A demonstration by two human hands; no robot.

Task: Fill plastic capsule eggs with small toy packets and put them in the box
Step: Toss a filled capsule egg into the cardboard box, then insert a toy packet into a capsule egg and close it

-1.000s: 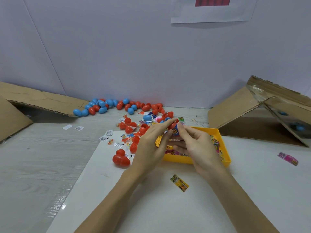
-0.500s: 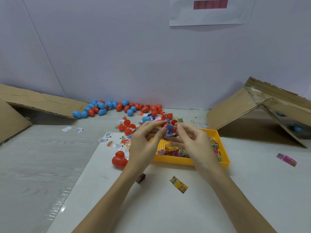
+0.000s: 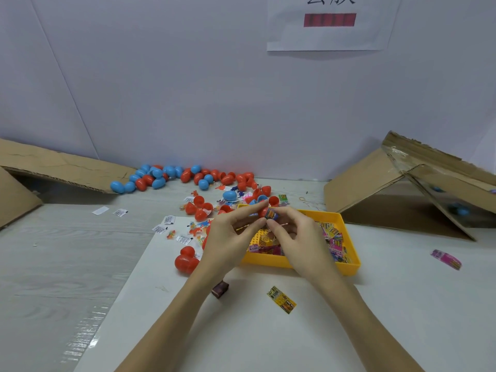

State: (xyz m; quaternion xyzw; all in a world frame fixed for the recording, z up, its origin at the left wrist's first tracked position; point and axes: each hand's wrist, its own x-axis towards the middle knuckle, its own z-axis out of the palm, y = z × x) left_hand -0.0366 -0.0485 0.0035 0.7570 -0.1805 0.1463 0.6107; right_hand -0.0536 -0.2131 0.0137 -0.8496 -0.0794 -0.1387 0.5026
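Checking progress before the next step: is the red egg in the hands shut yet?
Open. The red egg shows a packet sticking out, pinched between left hand and right hand.

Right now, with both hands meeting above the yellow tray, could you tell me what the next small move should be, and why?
Probably press the packet further into the red egg half. The left hand and right hand pinch them together, and the packet's printed end pokes out, so the egg likely cannot close yet.

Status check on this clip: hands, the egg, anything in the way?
Both hands, left hand and right hand, pinch a red egg half with a packet at its mouth, above the yellow tray. Egg not closed. Nothing blocking.
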